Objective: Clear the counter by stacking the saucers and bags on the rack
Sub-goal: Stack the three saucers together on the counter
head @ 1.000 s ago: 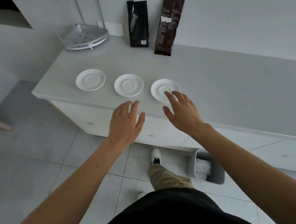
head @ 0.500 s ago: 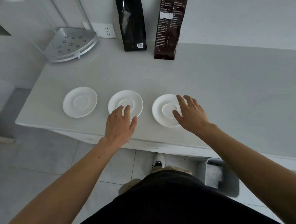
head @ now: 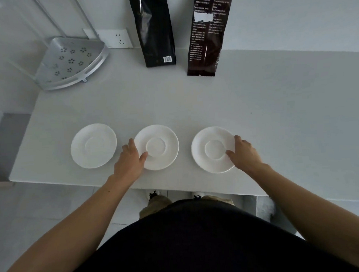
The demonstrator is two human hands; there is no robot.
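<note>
our left hand (head: 130,162) pinches the middle saucer's (head: 156,147) rim, our right hand (head: 243,153) the right saucer's (head: 213,149), both flat on the counter (head: 277,120). lifting two by thin rims risks a slip before the corner rack (head: 72,60).

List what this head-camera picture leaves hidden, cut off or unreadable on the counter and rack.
- Black bag and brown bag: tops cut off by the upper frame edge.
- Brown bag's white print: too small to read.
- Rack: its upper part runs out of frame.
- Left hand on the middle saucer, right hand on the right saucer: fingertips under the rims are hidden, so grip is unclear.
</note>
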